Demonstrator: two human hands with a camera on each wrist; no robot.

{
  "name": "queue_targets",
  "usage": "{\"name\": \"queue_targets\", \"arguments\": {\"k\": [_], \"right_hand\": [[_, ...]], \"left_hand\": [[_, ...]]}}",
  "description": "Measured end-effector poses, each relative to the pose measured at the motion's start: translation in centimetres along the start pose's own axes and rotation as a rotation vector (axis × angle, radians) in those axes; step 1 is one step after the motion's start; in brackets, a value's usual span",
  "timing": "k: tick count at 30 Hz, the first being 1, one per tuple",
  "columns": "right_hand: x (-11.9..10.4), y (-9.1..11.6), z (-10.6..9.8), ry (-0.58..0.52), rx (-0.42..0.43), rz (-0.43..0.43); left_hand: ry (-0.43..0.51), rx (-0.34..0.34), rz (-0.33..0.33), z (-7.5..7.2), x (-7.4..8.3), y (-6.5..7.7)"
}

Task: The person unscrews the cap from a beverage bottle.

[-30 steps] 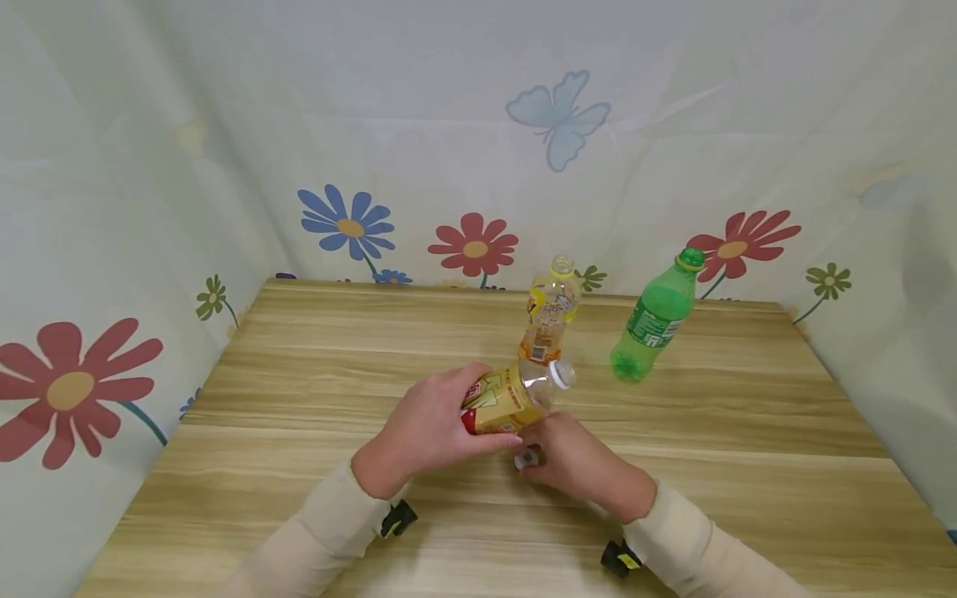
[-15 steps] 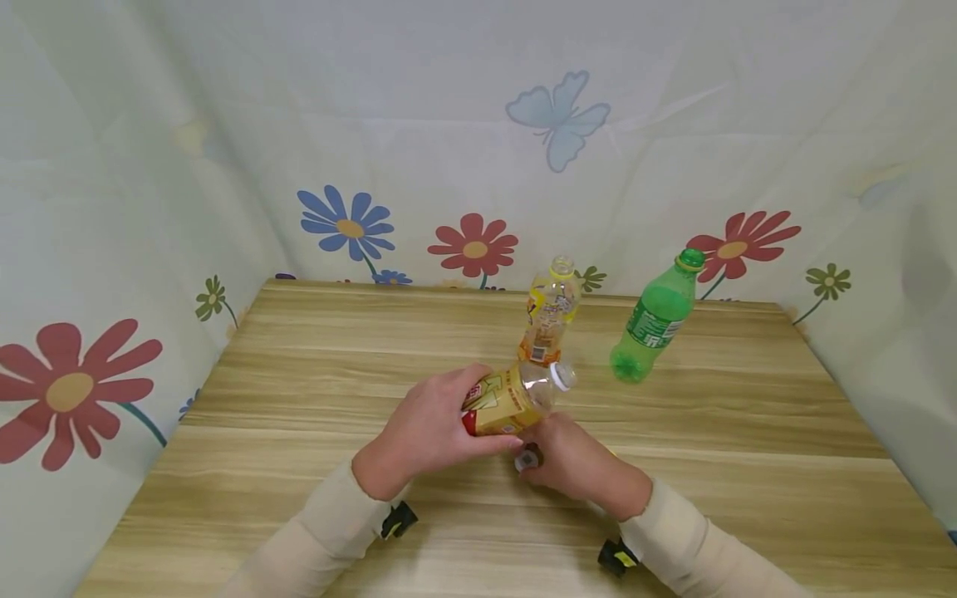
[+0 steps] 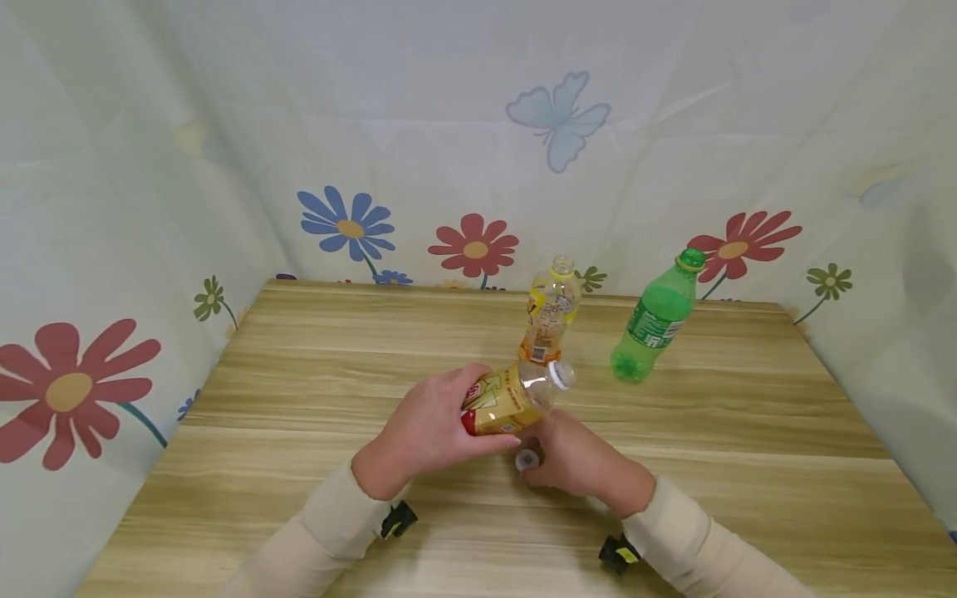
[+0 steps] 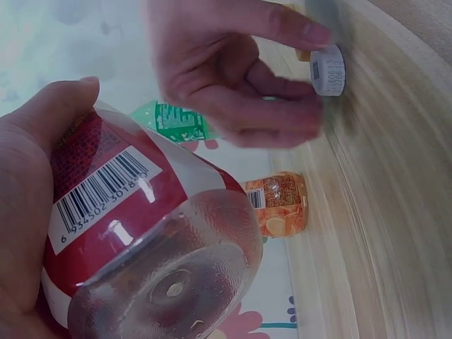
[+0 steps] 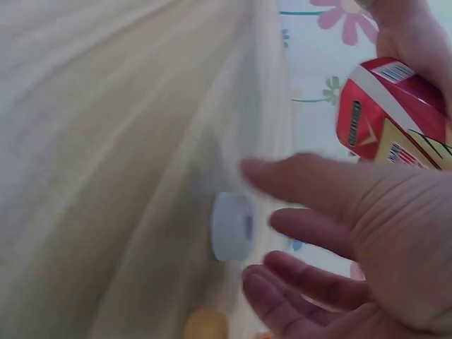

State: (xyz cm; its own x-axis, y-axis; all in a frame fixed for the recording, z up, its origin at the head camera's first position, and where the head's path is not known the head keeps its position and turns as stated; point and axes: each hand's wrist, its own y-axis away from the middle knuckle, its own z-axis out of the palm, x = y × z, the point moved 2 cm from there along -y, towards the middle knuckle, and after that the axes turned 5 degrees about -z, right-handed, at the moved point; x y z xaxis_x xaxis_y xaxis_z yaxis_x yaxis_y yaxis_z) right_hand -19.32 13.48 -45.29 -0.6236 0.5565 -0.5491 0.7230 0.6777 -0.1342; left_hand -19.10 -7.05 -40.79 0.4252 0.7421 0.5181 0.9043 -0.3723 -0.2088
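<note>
My left hand (image 3: pixel 437 419) grips a clear plastic bottle (image 3: pixel 499 403) with a yellow and red label. The bottle tilts to the right, its neck with a white ring pointing away; its base and barcode face the left wrist view. Beneath it, my right hand (image 3: pixel 571 457) is low over the table. Its thumb and loosely bent fingers stand around a white bottle cap (image 5: pixel 232 227), with gaps showing in the right wrist view. The cap (image 4: pixel 328 71) sits on the tabletop, a fingertip close to its edge in the left wrist view.
An uncapped clear bottle (image 3: pixel 551 314) with a yellow and orange label stands just behind. Further right is a green bottle (image 3: pixel 652 320) with a green cap. A yellow-orange cap (image 5: pixel 206 325) lies near the white one. Flowered cloth (image 3: pixel 404 124) encloses the wooden table (image 3: pixel 314 349).
The left hand and its bottle stay almost still. My right hand shifts very slightly around the white cap. The standing bottles have not moved.
</note>
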Motion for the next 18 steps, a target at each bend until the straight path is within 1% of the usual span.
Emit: {"name": "queue_targets", "arguments": {"k": [5,8,11,13,16,18], "right_hand": [[-0.2,-0.1,-1.5,-0.189,0.086,0.031],[-0.2,0.0,-2.4,-0.324,0.12,0.014],[-0.4,0.2,-3.0,-0.528,0.167,-0.046],[-0.5,0.1,-3.2,-0.658,0.198,-0.102],[-1.1,0.0,-3.3,-0.784,0.222,-0.174],[-1.4,-0.2,-3.3,-0.832,0.224,-0.195]], "left_hand": [[0.003,0.001,0.002,0.0,0.0,0.0],[0.01,0.009,0.014,-0.1,0.0,0.0],[0.018,0.004,0.026,0.0,0.1,0.0],[0.022,-0.005,0.032,0.0,0.1,0.0],[0.034,-0.011,0.035,0.0,0.2,0.1],[0.044,-0.005,0.033,0.0,0.2,0.1]]}}
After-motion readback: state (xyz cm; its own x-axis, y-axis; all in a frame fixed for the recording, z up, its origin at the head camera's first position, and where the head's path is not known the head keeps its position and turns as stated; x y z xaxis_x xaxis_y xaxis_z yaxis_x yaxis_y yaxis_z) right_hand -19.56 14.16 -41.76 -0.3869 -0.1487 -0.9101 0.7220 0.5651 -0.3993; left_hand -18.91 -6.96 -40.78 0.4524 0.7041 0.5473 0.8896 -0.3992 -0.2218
